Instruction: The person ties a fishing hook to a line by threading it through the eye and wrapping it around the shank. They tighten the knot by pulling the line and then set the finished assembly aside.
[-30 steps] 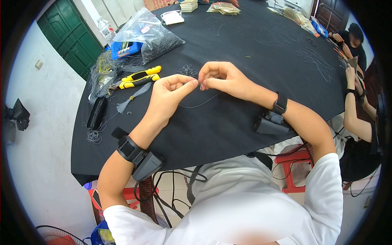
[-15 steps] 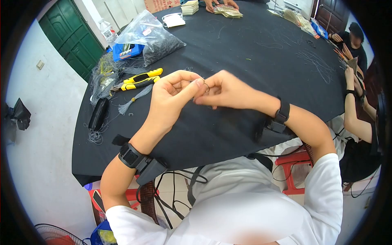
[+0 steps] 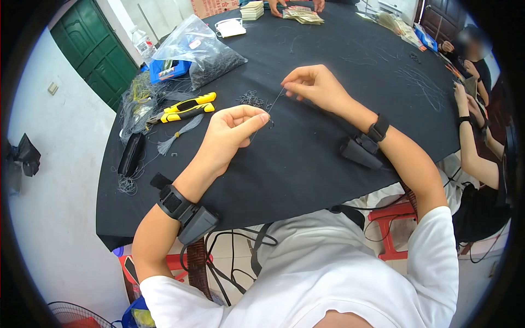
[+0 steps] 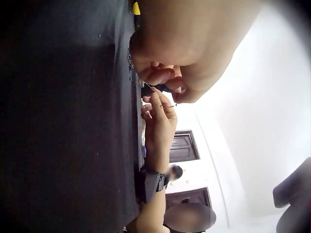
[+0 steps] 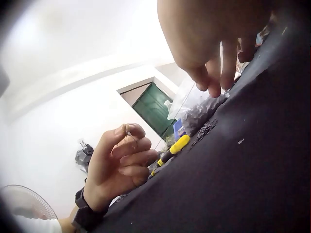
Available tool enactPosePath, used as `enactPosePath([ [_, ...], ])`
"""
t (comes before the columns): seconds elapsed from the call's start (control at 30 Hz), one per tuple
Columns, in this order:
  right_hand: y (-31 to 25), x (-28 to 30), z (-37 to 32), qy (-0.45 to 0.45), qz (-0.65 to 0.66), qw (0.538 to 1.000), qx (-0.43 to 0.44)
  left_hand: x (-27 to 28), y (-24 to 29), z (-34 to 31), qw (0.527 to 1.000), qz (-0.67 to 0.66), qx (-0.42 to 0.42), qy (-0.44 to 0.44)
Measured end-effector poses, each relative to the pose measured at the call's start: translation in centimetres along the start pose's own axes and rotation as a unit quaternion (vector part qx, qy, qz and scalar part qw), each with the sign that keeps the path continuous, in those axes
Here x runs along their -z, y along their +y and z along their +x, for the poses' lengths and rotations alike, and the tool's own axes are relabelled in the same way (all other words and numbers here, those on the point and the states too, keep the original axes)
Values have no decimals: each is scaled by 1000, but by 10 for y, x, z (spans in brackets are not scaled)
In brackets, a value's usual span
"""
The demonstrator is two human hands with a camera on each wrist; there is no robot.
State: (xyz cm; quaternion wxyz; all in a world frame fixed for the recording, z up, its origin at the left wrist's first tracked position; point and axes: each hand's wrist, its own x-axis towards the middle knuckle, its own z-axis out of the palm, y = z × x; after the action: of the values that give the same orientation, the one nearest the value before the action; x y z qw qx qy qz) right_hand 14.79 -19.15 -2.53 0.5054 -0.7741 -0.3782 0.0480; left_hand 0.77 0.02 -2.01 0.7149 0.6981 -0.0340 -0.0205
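My left hand [image 3: 225,136] pinches a small dark curved piece [image 3: 272,123], hook-like, between thumb and forefinger. A thin line [image 3: 277,100] runs from there up to my right hand [image 3: 320,87], whose thumb and forefinger pinch its other part, higher and to the right. Seen from the right wrist, the curved piece [image 5: 134,141] hangs at the left fingertips, and the left hand's [image 5: 121,162] other fingers are curled. Just beyond the left hand a small heap of dark pieces [image 3: 251,98] lies on the black cloth.
Yellow-black pliers [image 3: 188,107], a bundle of grey line [image 3: 180,134] and a black case [image 3: 131,153] lie at the left. Behind them stands a clear bag [image 3: 216,60] of dark pieces beside a blue box [image 3: 167,69]. Loose line [image 3: 424,87] lies at the right; other people sit beyond.
My hands were close together half a second ago; the right hand has moved up and away, with the line now stretched between them. The left hand has shifted slightly down.
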Motion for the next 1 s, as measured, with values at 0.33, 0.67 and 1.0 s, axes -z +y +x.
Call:
enactPosePath([
  [0.33, -17, -9, -10, 4, 168, 985, -46, -3, 2, -3, 997, 60, 11, -43],
  [0.67, -23, -10, -13, 40, 260, 964, -19, -5, 4, -3, 995, 79, -18, -60],
  [1.0, -9, -13, -11, 186, 288, 933, -105, -7, 6, -6, 989, 88, 17, -115],
])
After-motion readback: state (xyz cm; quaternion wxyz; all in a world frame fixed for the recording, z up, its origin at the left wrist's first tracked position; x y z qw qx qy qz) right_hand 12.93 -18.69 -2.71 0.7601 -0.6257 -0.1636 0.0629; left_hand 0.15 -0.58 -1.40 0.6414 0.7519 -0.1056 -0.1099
